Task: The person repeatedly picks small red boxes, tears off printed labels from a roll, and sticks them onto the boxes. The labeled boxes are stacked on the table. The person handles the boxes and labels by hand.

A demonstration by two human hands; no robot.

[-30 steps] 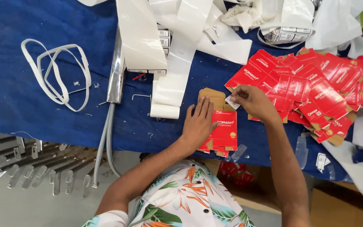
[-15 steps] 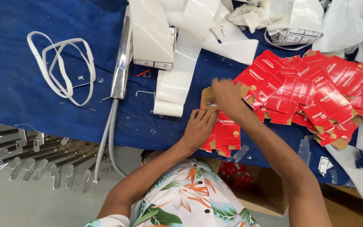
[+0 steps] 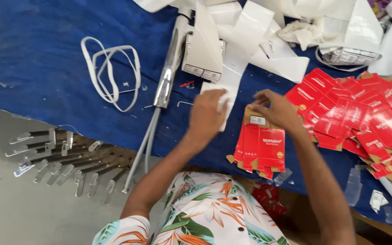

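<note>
Two hands work over a blue cloth [image 3: 37,59]. The left hand [image 3: 207,113] lies palm down with its fingers curled over the end of a white label strip [image 3: 230,88]; whether it pinches the paper or only presses on it cannot be told, since the hand hides its own fingertips. The right hand [image 3: 275,109] rests on the brown top edge of a small stack of flat red cartons [image 3: 259,147] near the table's front edge, its fingers bent loosely; the grip itself is hidden.

To the right, a loose pile of red cartons [image 3: 364,118] overlaps too much to count and runs off the frame. One chrome tap [image 3: 171,61] with two grey hoses lies left of the hands, and one looped white strap [image 3: 110,72] lies further left. Roughly a dozen metal handles [image 3: 64,159] lie on the floor below.
</note>
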